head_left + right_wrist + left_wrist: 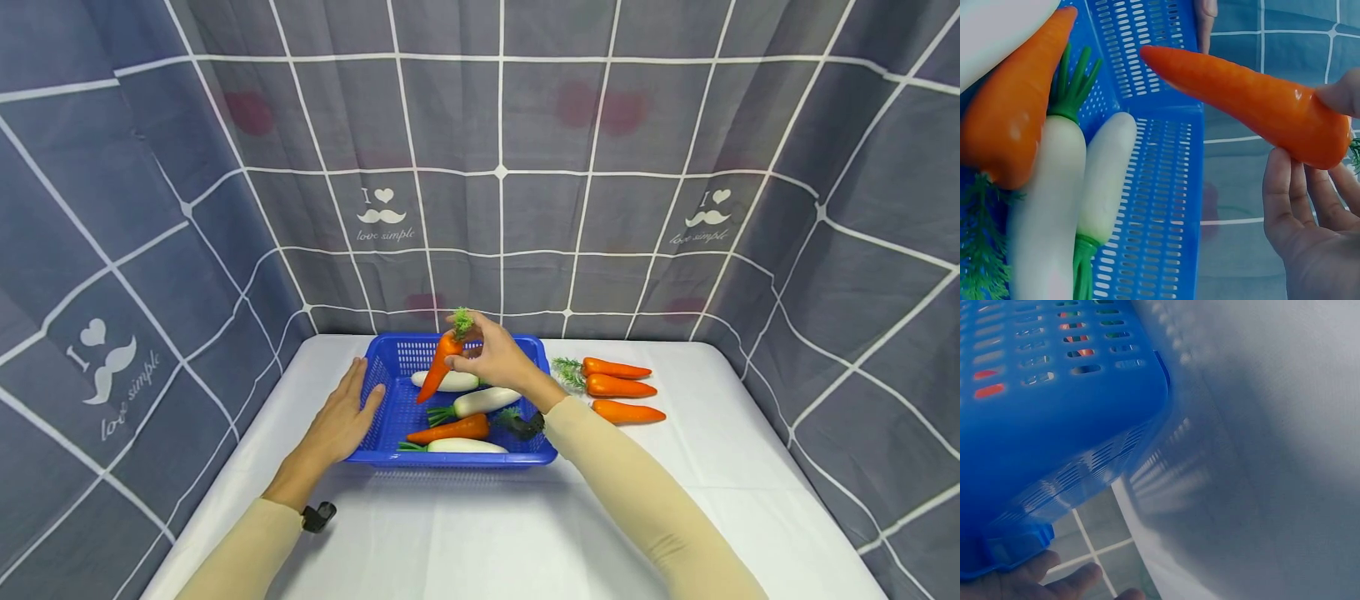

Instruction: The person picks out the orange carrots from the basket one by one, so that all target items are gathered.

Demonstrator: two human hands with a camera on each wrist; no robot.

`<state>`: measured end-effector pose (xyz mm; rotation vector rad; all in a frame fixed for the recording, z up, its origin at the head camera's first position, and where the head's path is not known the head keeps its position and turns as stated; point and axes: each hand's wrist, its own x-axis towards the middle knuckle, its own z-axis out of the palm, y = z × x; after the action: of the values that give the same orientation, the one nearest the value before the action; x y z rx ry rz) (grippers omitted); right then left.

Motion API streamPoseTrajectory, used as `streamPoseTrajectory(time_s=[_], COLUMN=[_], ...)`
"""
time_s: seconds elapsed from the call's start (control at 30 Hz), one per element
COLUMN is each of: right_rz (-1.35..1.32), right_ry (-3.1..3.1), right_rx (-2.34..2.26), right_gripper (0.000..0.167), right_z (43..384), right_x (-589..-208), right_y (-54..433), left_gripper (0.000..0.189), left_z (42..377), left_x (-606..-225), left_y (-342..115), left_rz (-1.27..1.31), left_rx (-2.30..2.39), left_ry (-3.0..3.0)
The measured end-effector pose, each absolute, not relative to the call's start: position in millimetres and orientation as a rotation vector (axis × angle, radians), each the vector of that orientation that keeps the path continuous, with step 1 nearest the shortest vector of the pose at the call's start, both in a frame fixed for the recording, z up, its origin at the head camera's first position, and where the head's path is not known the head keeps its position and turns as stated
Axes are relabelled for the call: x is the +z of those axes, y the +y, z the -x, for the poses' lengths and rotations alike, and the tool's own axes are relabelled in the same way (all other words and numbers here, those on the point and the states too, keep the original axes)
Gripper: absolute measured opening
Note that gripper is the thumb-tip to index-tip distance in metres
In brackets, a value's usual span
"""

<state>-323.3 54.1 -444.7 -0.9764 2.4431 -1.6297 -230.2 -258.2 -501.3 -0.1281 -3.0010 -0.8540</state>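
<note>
My right hand (495,357) pinches an orange carrot (438,372) near its leafy top, holding it tilted above a blue plastic basket (450,460). The right wrist view shows this carrot (1241,94) between thumb and fingers, tip toward the basket. At the basket's left side, my left hand (341,421) touches the rim with fingers extended; part of that hand (1066,581) shows below the rim in the left wrist view. Inside the basket lie three white radishes, including one in the middle (486,402), and another carrot (459,428).
Three more carrots (619,386) lie in a column on the white tablecloth (465,533), right of the basket. Grey checked curtains (540,208) enclose the table at the back and both sides.
</note>
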Motion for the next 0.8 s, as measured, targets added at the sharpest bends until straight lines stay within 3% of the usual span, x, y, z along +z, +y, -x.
streamPoseTrajectory(time_s=[0.27, 0.8], right_rz=[1.025, 1.014], right_ry=[2.441, 2.44], right_rx=[-1.7, -1.809], right_gripper=[0.046, 0.045], right_z=[319, 313], right_x=[-439, -429], right_y=[68, 108], left_gripper=[0.087, 0.086], left_z=[229, 229], left_x=[-500, -498], left_y=[-258, -258], left_rz=[0.121, 0.119], left_rx=[-0.849, -0.849], left_ry=[-3.005, -3.011])
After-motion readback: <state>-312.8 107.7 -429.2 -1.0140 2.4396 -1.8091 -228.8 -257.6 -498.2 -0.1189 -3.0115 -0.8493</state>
